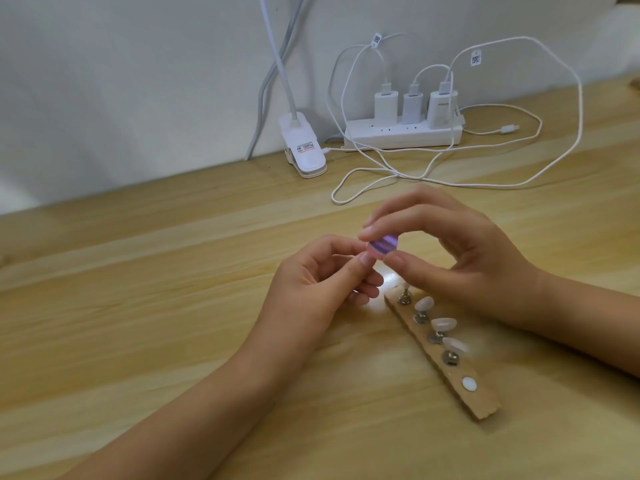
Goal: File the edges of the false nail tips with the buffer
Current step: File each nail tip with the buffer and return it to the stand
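On the wooden tabletop (pixel 138 306), a holder strip (pixel 485 400) of false nail tips (pixel 443 323) angles toward the near right edge. Above its far end, the right hand (pixel 460 244) pinches the purple buffer (pixel 382 248), whose long axis lies crosswise. The left hand (pixel 322 271), just to its left, meets it with thumb and forefinger pressed together; what they hold is hidden.

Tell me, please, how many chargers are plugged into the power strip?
3, side by side in the power strip: left charger, middle charger, right charger. None seems hidden.
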Demonstrator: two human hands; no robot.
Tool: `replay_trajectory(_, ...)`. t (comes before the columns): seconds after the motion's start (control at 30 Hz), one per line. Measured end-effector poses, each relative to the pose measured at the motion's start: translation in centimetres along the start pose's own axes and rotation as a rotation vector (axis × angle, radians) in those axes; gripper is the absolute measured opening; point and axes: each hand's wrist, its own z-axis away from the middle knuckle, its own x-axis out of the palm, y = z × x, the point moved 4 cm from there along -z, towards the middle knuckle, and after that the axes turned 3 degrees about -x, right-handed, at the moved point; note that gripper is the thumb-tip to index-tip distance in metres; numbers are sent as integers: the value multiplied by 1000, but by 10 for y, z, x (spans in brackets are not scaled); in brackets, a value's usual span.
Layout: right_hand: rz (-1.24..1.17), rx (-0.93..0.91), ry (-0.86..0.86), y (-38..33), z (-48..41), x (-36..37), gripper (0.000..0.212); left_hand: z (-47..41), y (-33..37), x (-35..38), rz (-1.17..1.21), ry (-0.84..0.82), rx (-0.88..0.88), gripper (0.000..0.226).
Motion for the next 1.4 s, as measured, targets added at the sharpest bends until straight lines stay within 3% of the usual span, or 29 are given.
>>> replay_trajectory(0.1, -72, 116, 10, 5, 0, -3, 17, 1, 0, 1, -38, 2, 23, 10)
replay_trajectory(0.23, -1, 9, 8, -4, 0, 1, 17, 2, 1, 5, -88, -35, 56, 3)
replay_trajectory(0.33, -58, 118, 12, 1, 0, -2, 18, 3, 0, 4, -75, -33, 58, 8)
replay_trajectory(0.47, -39, 25, 24, -7, 1, -2, 19, 2, 1, 4, -55, -35, 63, 6)
replay_trajectory(0.57, -80, 135, 16, -1, 0, -2, 19, 2, 1, 4, -42, -39, 61, 9)
replay_trajectory(0.7, 49, -1, -34, -10, 1, 2, 20, 1, 1, 5, -54, -45, 65, 7)
replay_trajectory(0.8, 48, 46, -42, -7, 1, 2, 18, 1, -1, 3, -76, -31, 49, 10)
replay_trajectory(0.9, 89, -31, -55, -12, 2, 3, 20, 1, 0, 2, -74, -13, 44, 8)
replay_trajectory(1.07, -36, 125, -56, -4, 2, 3, 19, 1, -1, 1, -73, 21, 24, 10)
replay_trajectory(1.4, 23, 28, -92, -7, 2, 6, 21, 0, 0, 1, -67, 28, 18, 15)
